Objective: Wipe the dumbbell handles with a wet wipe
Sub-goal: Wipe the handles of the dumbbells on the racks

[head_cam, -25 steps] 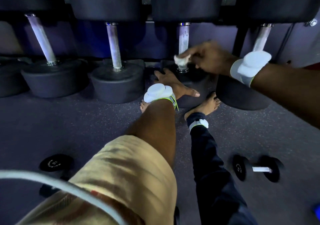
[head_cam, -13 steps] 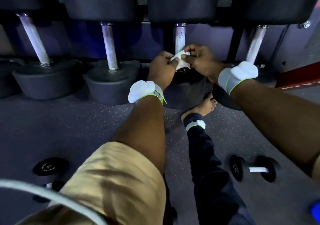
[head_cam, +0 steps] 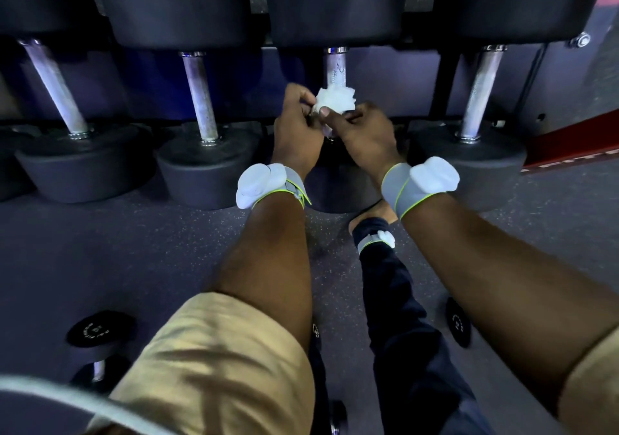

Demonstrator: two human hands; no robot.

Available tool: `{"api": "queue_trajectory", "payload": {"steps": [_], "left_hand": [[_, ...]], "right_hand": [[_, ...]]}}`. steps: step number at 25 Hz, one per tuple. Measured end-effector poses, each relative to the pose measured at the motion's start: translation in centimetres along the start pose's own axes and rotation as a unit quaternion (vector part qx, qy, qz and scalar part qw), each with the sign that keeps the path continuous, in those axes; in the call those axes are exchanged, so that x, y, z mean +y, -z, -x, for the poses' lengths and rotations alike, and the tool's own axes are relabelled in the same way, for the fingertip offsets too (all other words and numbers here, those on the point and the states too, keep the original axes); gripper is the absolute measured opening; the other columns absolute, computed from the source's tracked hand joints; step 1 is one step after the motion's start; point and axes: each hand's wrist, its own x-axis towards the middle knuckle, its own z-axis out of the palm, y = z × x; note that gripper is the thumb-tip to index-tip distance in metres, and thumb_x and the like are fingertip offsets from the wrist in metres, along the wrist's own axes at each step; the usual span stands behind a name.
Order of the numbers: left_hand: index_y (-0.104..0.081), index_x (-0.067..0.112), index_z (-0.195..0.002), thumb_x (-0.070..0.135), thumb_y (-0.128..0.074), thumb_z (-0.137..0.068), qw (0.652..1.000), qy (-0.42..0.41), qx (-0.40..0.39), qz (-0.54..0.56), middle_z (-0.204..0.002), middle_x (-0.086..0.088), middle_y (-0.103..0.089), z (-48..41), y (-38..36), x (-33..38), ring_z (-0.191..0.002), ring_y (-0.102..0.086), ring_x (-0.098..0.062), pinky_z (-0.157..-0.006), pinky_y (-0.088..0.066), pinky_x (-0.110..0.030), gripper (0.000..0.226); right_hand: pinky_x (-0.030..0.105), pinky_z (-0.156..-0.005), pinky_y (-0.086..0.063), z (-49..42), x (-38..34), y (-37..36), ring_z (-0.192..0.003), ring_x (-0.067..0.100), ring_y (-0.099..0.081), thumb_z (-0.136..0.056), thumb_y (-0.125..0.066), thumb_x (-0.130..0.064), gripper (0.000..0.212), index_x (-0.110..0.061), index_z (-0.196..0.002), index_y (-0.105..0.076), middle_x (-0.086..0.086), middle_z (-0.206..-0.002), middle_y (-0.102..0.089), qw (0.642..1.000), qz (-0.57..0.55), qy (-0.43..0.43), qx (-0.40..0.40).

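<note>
Wet wipe is pinched, bunched, by both grips: left grip is curled on its left edge, and right grip has thumb and fingers closed on its lower right. The wipe is held at the third dumbbell handle from the left; contact cannot be told. Lower heads of the four dumbbells are set on the floor. That handle's lower end is hidden behind the hands. Upper heads are cut off at the frame top. A small dumbbell is partly covered by a tan sleeve.
</note>
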Motion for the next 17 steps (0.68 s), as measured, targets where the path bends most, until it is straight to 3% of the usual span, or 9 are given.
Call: {"api": "queue_trajectory", "payload": {"steps": [3,6,9,11,13,15,17], "left_hand": [[-0.046,0.025,-0.096,0.009,-0.061,-0.078,1.0,-0.003,0.004,-0.006,-0.071,0.007,-0.058,-0.1,-0.3,0.3,-0.067,-0.06,-0.019,-0.069,-0.056,-0.046,0.028],[-0.044,0.025,-0.099,0.011,-0.063,-0.079,1.0,0.007,-0.009,-0.02,-0.072,0.004,-0.054,-0.2,-0.6,0.4,-0.066,-0.057,-0.022,-0.07,-0.055,-0.049,0.031],[-0.043,0.021,-0.105,0.008,-0.058,-0.08,0.999,0.038,-0.013,-0.006,-0.068,0.004,-0.054,0.0,-1.1,0.8,-0.068,-0.058,-0.027,-0.072,-0.054,-0.047,0.032],[-0.04,0.02,-0.106,0.005,-0.055,-0.08,0.998,0.06,0.012,-0.008,-0.066,0.005,-0.053,0.3,-1.0,1.1,-0.068,-0.056,-0.026,-0.073,-0.051,-0.041,0.034],[-0.037,0.02,-0.104,0.002,-0.053,-0.08,0.997,0.062,0.042,0.005,-0.063,0.005,-0.055,0.4,-0.7,1.3,-0.068,-0.058,-0.026,-0.072,-0.05,-0.039,0.034],[-0.038,0.02,-0.101,0.001,-0.052,-0.079,0.997,0.049,0.055,0.024,-0.063,0.005,-0.058,0.3,-0.2,1.6,-0.071,-0.062,-0.025,-0.073,-0.052,-0.038,0.032],[-0.04,0.024,-0.096,0.001,-0.052,-0.077,0.996,0.04,0.053,0.064,-0.068,0.001,-0.061,0.4,0.0,1.9,-0.065,-0.063,-0.021,-0.064,-0.054,-0.035,0.032]], "right_hand": [[0.039,-0.067,-0.055,-0.8,-0.2,-0.3,-0.066,0.021,-0.066,-0.073,-0.076,-0.026,0.017,-0.016,-0.073,-0.063,0.004,-0.072,-0.071,0.987,-0.158,-0.022,-0.019],[0.041,-0.065,-0.05,-1.5,0.2,0.0,-0.066,0.022,-0.057,-0.083,-0.068,-0.012,0.023,-0.019,-0.071,-0.05,0.007,-0.068,-0.06,0.976,-0.218,-0.015,0.012],[0.036,-0.071,-0.055,-0.6,0.3,0.4,-0.068,0.016,-0.062,-0.078,-0.06,-0.012,0.018,-0.018,-0.092,-0.049,-0.003,-0.075,-0.063,0.981,-0.136,0.065,0.122],[0.028,-0.074,-0.049,0.3,0.1,0.9,-0.073,0.013,-0.057,-0.072,-0.051,-0.002,0.026,-0.012,-0.096,-0.053,-0.002,-0.085,-0.059,0.968,-0.011,0.201,0.152],[0.024,-0.081,-0.048,0.9,-0.1,1.0,-0.089,0.017,-0.059,-0.07,-0.052,-0.001,0.036,-0.008,-0.104,-0.062,0.004,-0.101,-0.061,0.941,0.078,0.327,0.034],[0.02,-0.086,-0.047,1.0,0.0,1.0,-0.098,0.014,-0.061,-0.073,-0.061,-0.007,0.044,-0.009,-0.117,-0.063,0.004,-0.109,-0.065,0.934,0.101,0.331,-0.089],[0.018,-0.079,-0.048,0.7,-0.1,1.1,-0.09,0.011,-0.062,-0.076,-0.067,-0.012,0.044,-0.01,-0.119,-0.059,0.001,-0.104,-0.067,0.949,0.096,0.286,-0.09]]}}
